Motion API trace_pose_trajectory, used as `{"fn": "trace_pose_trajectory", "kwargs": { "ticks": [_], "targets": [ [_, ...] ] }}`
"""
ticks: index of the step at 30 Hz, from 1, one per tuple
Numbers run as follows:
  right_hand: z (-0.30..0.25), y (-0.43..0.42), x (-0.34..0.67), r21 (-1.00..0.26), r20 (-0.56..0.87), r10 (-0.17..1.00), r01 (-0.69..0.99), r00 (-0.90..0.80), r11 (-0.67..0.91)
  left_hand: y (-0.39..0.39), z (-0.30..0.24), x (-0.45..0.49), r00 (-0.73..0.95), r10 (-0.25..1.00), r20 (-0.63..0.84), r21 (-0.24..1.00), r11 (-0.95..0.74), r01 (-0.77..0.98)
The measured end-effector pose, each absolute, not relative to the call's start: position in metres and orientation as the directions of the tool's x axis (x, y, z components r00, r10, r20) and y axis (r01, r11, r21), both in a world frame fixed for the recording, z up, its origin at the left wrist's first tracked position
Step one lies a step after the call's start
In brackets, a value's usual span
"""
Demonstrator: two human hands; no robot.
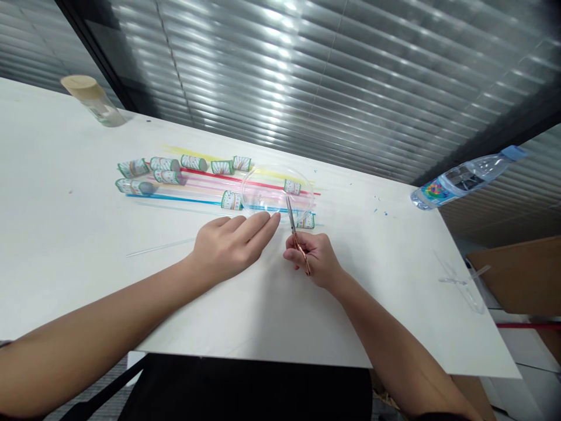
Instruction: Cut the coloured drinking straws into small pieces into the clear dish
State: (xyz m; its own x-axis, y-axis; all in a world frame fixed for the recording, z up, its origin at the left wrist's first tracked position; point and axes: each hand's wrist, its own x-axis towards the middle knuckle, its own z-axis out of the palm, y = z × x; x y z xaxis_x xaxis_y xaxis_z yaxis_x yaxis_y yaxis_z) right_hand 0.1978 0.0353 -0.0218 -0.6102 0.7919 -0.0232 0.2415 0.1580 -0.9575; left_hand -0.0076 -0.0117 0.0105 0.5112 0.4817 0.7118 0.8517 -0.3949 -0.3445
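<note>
Slim scissors (293, 225) with copper-coloured handles are in my right hand (313, 257), its fingers wrapped round the loops. The blades look closed and point away from me, over the near right part of a clear round plastic dish (246, 206). My left hand (234, 242) lies palm down at the dish's near rim, fingers stretched out toward the blades. Its thumb is hidden, and I cannot tell whether it touches the rim. Around and under the dish lie long thin sticks: red (205, 173), blue (175, 199), pink and yellow. Several short printed rolls (231, 200) lie among them.
At the right edge of the white table (210, 316) stands a water bottle (464, 178). A clear jar with a beige lid (94, 100) is at the back left. Tiny blue scraps (385, 213) and a tangle of clear strips (458, 282) lie on the right. Blinds rise behind.
</note>
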Motion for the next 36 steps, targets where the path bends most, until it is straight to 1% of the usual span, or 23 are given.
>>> {"fn": "trace_pose_trajectory", "kwargs": {
  "ticks": [5, 11, 19, 30, 36],
  "targets": [
    [-0.0194, 0.0352, 0.1981, -0.965, 0.001, 0.805, 0.209, -0.594, 0.156, -0.0108, 0.0110, -0.0066, 0.516, 0.450, 0.729, -0.360, -0.390, 0.848],
    [-0.0185, 0.0357, 0.2009, -0.946, 0.042, 0.771, 0.222, -0.635, 0.234, -0.0119, 0.0086, -0.0076, 0.502, 0.498, 0.708, -0.345, -0.376, 0.860],
    [-0.0202, 0.0369, 0.2024, -0.915, -0.002, 0.737, 0.299, -0.676, 0.271, -0.0111, 0.0105, -0.0070, 0.508, 0.466, 0.725, -0.360, -0.372, 0.856],
    [-0.0216, 0.0369, 0.2024, -0.905, -0.013, 0.722, 0.315, -0.691, 0.285, -0.0106, 0.0093, -0.0077, 0.566, 0.458, 0.685, -0.370, -0.452, 0.812],
    [-0.0201, 0.0358, 0.2013, -0.899, -0.004, 0.732, 0.322, -0.681, 0.295, -0.0113, 0.0092, -0.0078, 0.578, 0.453, 0.679, -0.377, -0.461, 0.804]
  ]
}}
